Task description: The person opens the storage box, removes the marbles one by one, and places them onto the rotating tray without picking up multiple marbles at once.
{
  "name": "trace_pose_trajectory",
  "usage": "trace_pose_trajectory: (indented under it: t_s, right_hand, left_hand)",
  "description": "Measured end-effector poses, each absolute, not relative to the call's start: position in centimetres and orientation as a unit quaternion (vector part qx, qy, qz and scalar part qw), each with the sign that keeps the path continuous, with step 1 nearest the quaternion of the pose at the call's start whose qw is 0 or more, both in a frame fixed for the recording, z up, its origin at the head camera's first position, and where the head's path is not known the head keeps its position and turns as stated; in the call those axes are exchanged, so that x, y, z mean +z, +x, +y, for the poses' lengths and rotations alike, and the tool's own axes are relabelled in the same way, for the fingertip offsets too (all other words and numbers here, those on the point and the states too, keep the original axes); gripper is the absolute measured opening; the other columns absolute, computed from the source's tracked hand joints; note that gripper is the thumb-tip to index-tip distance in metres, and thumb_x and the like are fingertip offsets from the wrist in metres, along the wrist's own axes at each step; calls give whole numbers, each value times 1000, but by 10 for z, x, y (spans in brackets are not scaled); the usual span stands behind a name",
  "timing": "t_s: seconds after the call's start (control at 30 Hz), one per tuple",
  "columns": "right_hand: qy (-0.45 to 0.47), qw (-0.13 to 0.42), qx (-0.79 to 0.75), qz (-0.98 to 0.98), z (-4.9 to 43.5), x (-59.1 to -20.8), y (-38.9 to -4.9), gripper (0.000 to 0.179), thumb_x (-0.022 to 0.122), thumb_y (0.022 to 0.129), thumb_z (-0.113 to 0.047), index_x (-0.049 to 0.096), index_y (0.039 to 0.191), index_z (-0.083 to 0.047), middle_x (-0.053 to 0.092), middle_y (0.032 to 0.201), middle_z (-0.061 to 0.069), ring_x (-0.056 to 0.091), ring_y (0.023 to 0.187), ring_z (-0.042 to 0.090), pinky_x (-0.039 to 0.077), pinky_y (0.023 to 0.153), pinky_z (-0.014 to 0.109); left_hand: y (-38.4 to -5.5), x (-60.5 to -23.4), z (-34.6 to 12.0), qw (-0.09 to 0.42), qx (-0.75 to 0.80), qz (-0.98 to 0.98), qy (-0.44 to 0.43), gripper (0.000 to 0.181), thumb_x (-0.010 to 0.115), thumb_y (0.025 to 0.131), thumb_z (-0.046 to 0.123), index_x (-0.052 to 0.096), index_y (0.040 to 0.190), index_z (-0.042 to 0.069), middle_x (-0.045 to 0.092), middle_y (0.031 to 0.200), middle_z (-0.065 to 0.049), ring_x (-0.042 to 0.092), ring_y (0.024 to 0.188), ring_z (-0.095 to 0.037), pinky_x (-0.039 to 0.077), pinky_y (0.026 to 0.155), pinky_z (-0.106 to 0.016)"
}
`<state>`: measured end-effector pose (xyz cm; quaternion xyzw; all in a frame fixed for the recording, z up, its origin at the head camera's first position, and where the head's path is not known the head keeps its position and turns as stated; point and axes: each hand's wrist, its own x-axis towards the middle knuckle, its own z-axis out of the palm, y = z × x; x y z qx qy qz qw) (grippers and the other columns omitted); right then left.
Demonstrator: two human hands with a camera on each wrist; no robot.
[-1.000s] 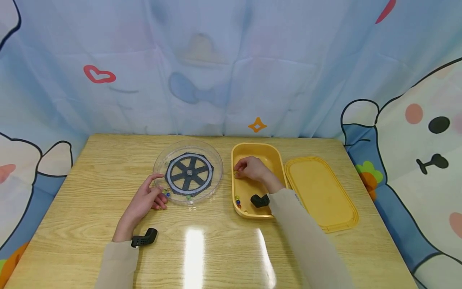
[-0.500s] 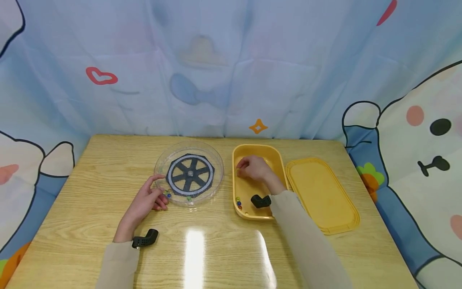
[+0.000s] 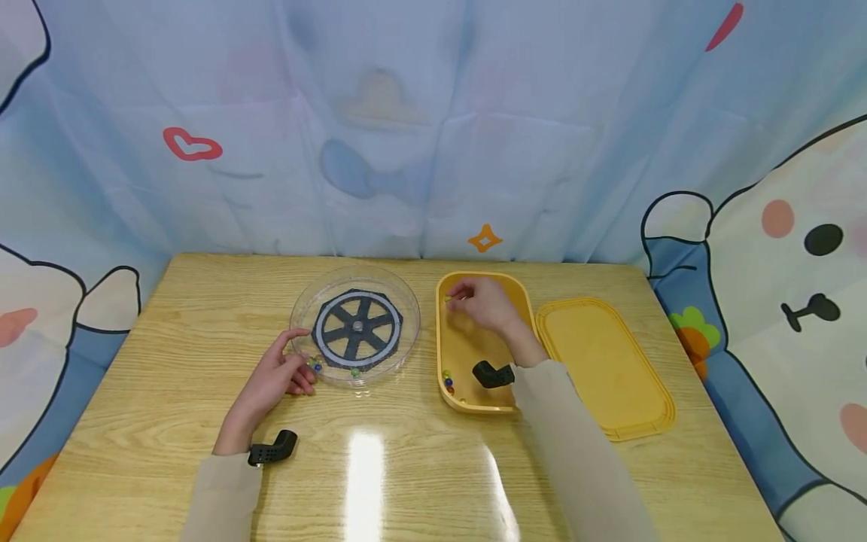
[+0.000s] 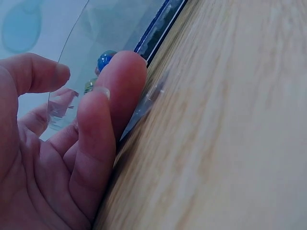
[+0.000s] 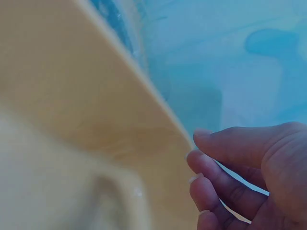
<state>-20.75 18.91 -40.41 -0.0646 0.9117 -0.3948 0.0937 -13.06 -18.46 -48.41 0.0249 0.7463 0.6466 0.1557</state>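
In the head view my right hand (image 3: 484, 302) is inside the yellow tub (image 3: 474, 350), near its far left corner. Thumb and fingertips pinch a small yellow marble (image 3: 448, 298); in the right wrist view the hand (image 5: 240, 177) mostly covers it. My left hand (image 3: 271, 373) holds the near left rim of a round clear plastic dish (image 3: 409, 354), its fingers on both sides of the wall in the left wrist view. A dark spoked wheel-shaped piece (image 3: 357, 326) lies in the dish, with a blue marble (image 4: 103, 61) and a green marble (image 3: 355, 373) beside it.
Several marbles (image 3: 448, 382) sit at the tub's near left corner. A flat yellow lid (image 3: 609, 369) lies to the right of the tub. All stand on a wooden table (image 3: 305, 482) before a printed blue curtain (image 3: 379, 128).
My right hand has moved away from me along the tub's left side, the yellow marble at its fingertips. My left hand and the dish stay in place.
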Motion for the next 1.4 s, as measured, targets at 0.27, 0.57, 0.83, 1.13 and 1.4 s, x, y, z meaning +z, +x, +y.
trace_pose_trajectory:
  t_s: [0.27,0.57,0.83,1.13,1.4]
  right_hand:
    - [-78,59,-395,914,171,-387,-198,19,71,93,-15,71,110,-5,69,100,8,63,92,24,51,79,38]
    - [-124,48,-407,904,137,-392,-193,15,72,91,-10,72,105,-5,70,94,5,64,85,21,52,74,34]
    - [-149,67,-396,903,106,-397,-185,13,74,90,-12,73,102,-7,67,89,1,60,80,17,50,70,31]
    - [-162,96,-393,900,89,-405,-180,12,73,92,-13,72,103,-8,65,87,-1,58,76,16,49,65,27]
    - [-158,105,-398,897,87,-408,-181,12,73,92,-13,72,103,-8,65,86,-1,59,75,16,49,65,27]
  left_hand:
    - [-130,-486,-185,153,648,746,25,46,46,106,14,33,150,13,64,78,-18,68,63,-29,53,54,-29]
    - [-132,-488,-184,147,651,744,32,45,46,105,11,35,149,12,65,77,-18,68,62,-28,53,54,-28]
    - [-133,-489,-185,145,650,745,34,45,46,105,11,35,148,11,65,77,-19,68,61,-27,53,54,-28]
    - [-132,-490,-185,142,646,749,32,45,46,105,11,35,148,11,65,77,-18,68,61,-27,53,54,-28]
    - [-132,-489,-185,143,645,750,30,45,48,105,13,35,148,12,65,77,-18,68,62,-27,52,54,-28]
